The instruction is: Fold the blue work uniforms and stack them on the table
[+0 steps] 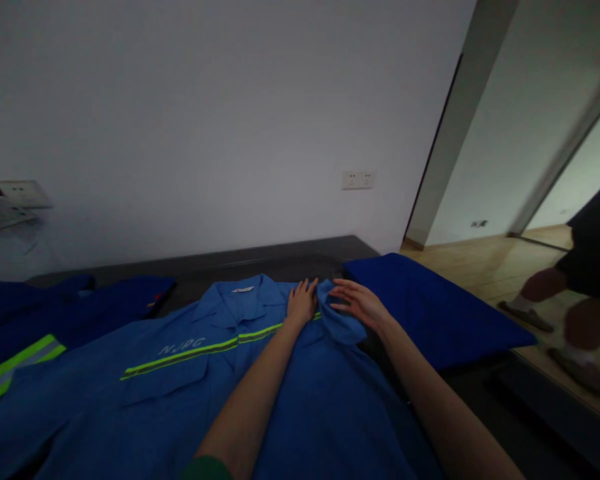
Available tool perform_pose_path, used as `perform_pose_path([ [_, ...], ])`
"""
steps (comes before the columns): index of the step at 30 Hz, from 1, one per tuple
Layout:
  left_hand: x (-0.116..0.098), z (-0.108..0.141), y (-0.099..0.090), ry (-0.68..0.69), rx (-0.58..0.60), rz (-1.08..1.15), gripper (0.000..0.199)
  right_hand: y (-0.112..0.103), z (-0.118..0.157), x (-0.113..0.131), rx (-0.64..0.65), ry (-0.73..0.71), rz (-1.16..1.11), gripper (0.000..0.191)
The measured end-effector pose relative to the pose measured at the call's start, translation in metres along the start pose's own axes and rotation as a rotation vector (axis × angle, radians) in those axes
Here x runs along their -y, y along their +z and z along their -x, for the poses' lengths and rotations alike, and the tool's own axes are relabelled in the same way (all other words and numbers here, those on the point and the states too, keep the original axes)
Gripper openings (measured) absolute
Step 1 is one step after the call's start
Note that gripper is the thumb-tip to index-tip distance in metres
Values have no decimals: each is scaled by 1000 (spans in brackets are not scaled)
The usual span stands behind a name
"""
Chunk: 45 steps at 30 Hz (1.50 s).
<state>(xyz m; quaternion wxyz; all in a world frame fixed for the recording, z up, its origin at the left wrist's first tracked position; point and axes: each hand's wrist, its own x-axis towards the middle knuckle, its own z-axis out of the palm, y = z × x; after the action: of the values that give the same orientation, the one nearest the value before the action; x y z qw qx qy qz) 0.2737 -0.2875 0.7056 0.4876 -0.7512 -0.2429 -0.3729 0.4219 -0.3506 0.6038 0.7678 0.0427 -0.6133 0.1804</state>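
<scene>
A blue work shirt (pixel 180 380) with a yellow-green stripe and the letters NJPG lies front up on a dark surface, its collar towards the wall. My left hand (pixel 303 303) rests on the shirt near the shoulder, fingers spread. Just right of it, my right hand (pixel 360 301) touches a folded-over part of the sleeve (pixel 343 323), fingers apart and curved around its edge. Whether the fingertips pinch the cloth is hard to see.
Darker blue cloth (pixel 420 300) lies to the right, and dark blue garments (pixel 70 313) with a reflective band lie at the left. A wall with sockets (pixel 359 180) stands behind. A person's legs (pixel 593 327) show at the far right.
</scene>
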Motion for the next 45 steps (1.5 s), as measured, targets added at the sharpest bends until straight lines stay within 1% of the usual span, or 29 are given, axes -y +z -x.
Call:
perform_pose_path([
  [1,2,1,0,6,2,13,55,1,-3,-5,-61,1,60,36],
  [2,2,1,0,7,5,28,57,3,-7,-13,-140,4,166,37],
  [4,2,1,-1,5,14,49,58,5,-14,-29,-295,-14,492,45],
  [6,1,1,-2,9,19,51,56,7,-19,-43,-399,-64,858,58],
  [8,1,1,-2,16,26,44,55,8,-23,-51,-440,-82,1126,66],
  [10,2,1,-1,22,33,42,57,8,-28,-52,-431,-45,1255,60],
  [12,3,1,0,28,38,47,59,8,-35,-46,-382,6,1237,44],
  [14,3,2,-1,25,42,49,63,7,-42,-38,-325,44,1135,28],
  [16,3,2,-1,15,46,49,64,5,-47,-29,-276,67,1029,22],
  [18,2,2,-3,10,46,53,62,2,-47,-20,-230,73,964,18],
  [19,2,3,-4,7,47,57,60,0,-46,-16,-203,81,897,17],
  [21,1,3,-5,4,47,65,58,-3,-43,-9,-144,120,697,20],
  [23,0,4,-7,1,48,67,58,-5,-38,-4,-89,175,521,35],
  [24,0,4,-7,-2,48,66,58,-5,-36,-3,-66,199,481,42],
  [25,0,3,-8,-4,49,63,57,-6,-35,-2,-51,218,489,44],
  [27,0,3,-7,-6,49,58,55,-6,-33,-1,-45,247,541,36],
  [29,0,2,-6,-8,47,53,53,-9,-32,4,-91,250,579,23],
  [31,1,1,-4,-8,41,40,52,-16,-33,15,-169,194,636,18],
  [33,1,1,-1,-9,33,20,50,-28,-36,32,-254,73,807,18],
  [35,1,1,1,-19,29,2,49,-41,-40,49,-331,-38,1085,18],
  [36,1,1,2,-32,30,-6,49,-48,-42,55,-364,-67,1222,19],
  [37,1,1,2,-45,33,-13,49,-53,-44,59,-387,-71,1336,21],
  [39,0,1,2,-62,31,-21,49,-61,-45,57,-420,-33,1465,24],
  [41,0,1,1,-66,7,-16,49,-63,-44,48,-458,1,1487,27],
  [43,-2,2,-2,-52,-34,7,46,-62,-40,39,-507,9,1429,34],
  [44,-3,2,-4,-27,-52,26,44,-61,-37,36,-506,-1,1379,38],
  [45,-4,3,-6,14,-63,49,41,-60,-34,35,-473,-22,1319,42],
])
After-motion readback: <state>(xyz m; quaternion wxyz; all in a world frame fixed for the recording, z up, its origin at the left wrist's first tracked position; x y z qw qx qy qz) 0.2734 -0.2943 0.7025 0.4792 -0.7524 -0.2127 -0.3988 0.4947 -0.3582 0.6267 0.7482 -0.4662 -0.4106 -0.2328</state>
